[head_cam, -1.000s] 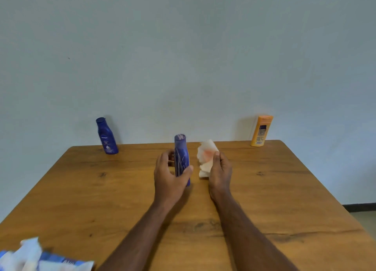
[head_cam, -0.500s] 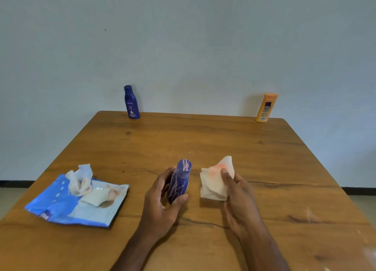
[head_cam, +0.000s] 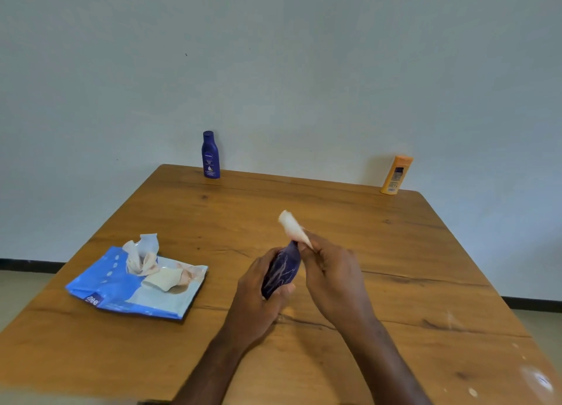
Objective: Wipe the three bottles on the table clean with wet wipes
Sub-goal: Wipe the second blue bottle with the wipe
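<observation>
One purple bottle (head_cam: 281, 272), cap hidden behind wipe (head_cam: 293, 228)

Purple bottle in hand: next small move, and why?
Probably draw the wipe down the purple bottle. The left hand grips the bottle's lower end, tilted off the table, and the right hand pinches the wipe at the bottle's top, so the body below looks not yet covered by this stroke.

Wooden table (head_cam: 395, 252), pale wall (head_cam: 273, 54)
</observation>
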